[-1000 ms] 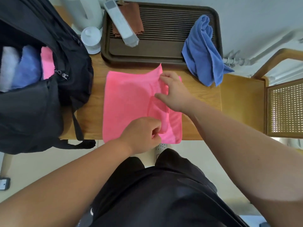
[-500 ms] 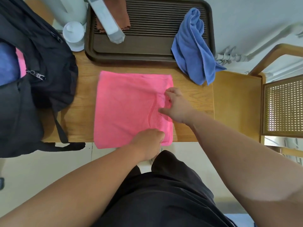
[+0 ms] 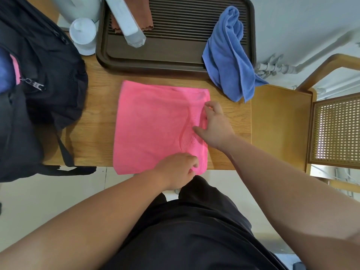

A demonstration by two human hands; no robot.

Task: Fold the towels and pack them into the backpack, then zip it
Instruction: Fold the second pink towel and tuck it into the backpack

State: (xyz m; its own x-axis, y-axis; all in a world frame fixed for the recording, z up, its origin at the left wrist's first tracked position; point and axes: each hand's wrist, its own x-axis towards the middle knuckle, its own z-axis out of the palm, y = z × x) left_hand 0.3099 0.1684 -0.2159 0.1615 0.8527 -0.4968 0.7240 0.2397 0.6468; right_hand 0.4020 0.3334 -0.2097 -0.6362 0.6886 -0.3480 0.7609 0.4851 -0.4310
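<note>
head view: a pink towel (image 3: 155, 125) lies spread flat on the wooden table (image 3: 93, 133), its near edge hanging just over the table's near side. the left hand (image 3: 178, 170) sits at the towel's near right corner, fingers curled and pinching the cloth there. the right hand (image 3: 215, 127) rests on the towel's right edge, thumb laid across the top and fingers curled at the hem, so it grips that edge; a raised crease runs through the cloth just left of it. both forearms cross the near part of the frame and hide the floor below.

on the left stands the black backpack (image 3: 39, 94), open, with a blue folded towel (image 3: 4, 73) and a pink one (image 3: 15, 69) showing inside beside the zipper pull (image 3: 32, 84); a strap (image 3: 66, 152) hangs over the table's near side. far across the table lies a dark ribbed tray (image 3: 175, 61). a crumpled blue towel (image 3: 231, 55) drapes over its right rim onto the table. a brown cloth (image 3: 148, 22) and a long pale object (image 3: 126, 18) lie in the tray's far left part. a white cup (image 3: 82, 34) stands between the backpack and the tray. a wooden chair (image 3: 282, 123) stands to the right.
</note>
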